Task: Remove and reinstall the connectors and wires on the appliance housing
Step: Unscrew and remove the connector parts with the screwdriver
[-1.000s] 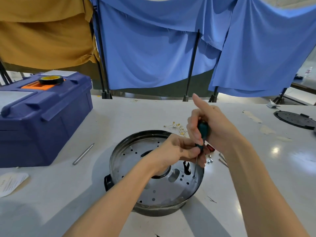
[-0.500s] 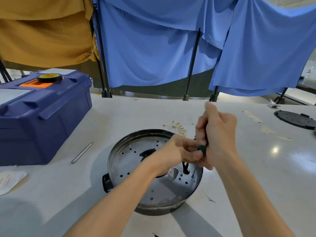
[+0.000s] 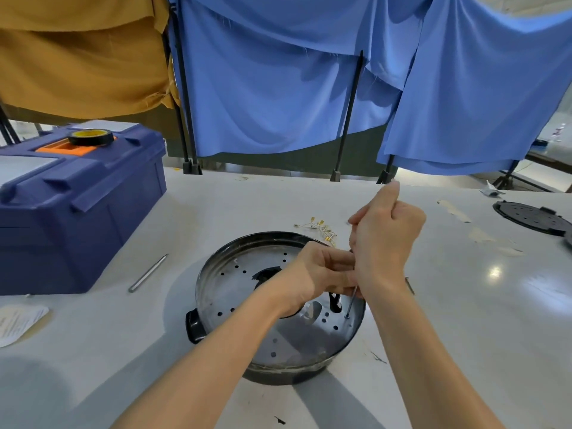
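Your white desk [image 3: 464, 305] carries a big blue toolbox [image 3: 77, 218] on the left. The round metal appliance housing [image 3: 235, 289] sits in the middle. Your right hand [image 3: 383, 243] has its grip closed round the screwdriver [image 3: 351, 301], tip down on the housing near its right rim. Your left hand [image 3: 315, 274] curls by the shaft; you cannot tell if it pinches. Loose wires with gold connectors [image 3: 322, 229] lie just behind the housing.

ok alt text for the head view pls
A right hand grips a screwdriver, tip down in a round metal appliance housing on a white table, while the left hand steadies its shaft. A blue toolbox sits at left.
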`<state>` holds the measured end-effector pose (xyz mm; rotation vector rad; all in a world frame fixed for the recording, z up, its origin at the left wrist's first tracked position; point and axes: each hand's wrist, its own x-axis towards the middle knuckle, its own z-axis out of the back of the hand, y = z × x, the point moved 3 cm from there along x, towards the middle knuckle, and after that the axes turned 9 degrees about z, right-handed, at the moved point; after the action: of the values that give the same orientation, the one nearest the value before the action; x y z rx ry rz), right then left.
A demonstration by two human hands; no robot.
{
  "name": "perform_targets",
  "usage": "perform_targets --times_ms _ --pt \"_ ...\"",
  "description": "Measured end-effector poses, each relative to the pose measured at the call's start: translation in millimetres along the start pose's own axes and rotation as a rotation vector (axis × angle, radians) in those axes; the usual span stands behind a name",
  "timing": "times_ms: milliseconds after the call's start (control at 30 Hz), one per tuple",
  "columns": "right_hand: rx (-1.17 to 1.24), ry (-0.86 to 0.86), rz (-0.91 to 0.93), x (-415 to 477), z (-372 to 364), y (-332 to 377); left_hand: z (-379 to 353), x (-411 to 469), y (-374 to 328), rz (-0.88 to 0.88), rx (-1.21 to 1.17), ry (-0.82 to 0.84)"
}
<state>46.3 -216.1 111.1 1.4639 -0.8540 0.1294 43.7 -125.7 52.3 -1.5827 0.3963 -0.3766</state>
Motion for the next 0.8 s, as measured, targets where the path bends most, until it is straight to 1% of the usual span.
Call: perform_targets --times_ms 33,67,100,133,200,233,267,300,367,400,433,500,600,667,700,733,767,800 --pt "0.028 -0.012 -0.026 0 2 -1 -2 -1 0 0.009 0.003 0.006" --pt "0.089 0.041 -0.095 5 5 -3 -3 -1 0 0.023 -0.001 0.011" --pt "0.161 0.162 -0.185 11 7 -4 -3 -1 -1 0.034 -0.015 0.021" --pt "0.213 0.339 -0.267 19 9 -2 -3 -1 -2 0.044 -0.028 0.037" --pt "0.237 0.681 -0.343 29 14 4 -4 -1 -2 0.058 -0.031 0.071" --pt "0.266 0.798 -0.350 31 14 6 -6 -1 -2 0.058 -0.019 0.089" --pt "0.317 0.867 -0.358 30 14 6 -5 -1 0 0.055 -0.006 0.100" --pt "0.371 0.900 -0.358 27 13 7 -4 -1 1 0.055 -0.004 0.101" --pt "0.430 0.873 -0.335 22 11 5 0 -2 3 0.052 -0.026 0.088" --pt "0.419 0.813 -0.321 19 10 4 3 -2 4 0.046 -0.047 0.080" --pt "0.389 0.720 -0.300 17 11 4 4 -2 3 0.041 -0.063 0.072" --pt "0.288 0.455 -0.236 14 12 2 3 0 2 0.044 -0.067 0.049" --pt "0.063 0.062 -0.065 5 13 4 -2 3 2 0.033 -0.013 0.039" --pt "-0.044 -0.110 0.047 -5 12 6 -4 2 2 0.044 0.026 0.033" --pt "-0.055 -0.140 0.075 -9 11 5 -5 0 1 0.055 0.028 0.032" --pt "-0.036 -0.125 0.066 -12 9 4 -4 -2 1 0.061 0.021 0.037" --pt "0.015 -0.060 0.015 -10 8 2 -3 -4 1 0.066 0.006 0.041" --pt "0.089 0.067 -0.080 -5 5 0 -1 -5 1 0.070 -0.017 0.036"
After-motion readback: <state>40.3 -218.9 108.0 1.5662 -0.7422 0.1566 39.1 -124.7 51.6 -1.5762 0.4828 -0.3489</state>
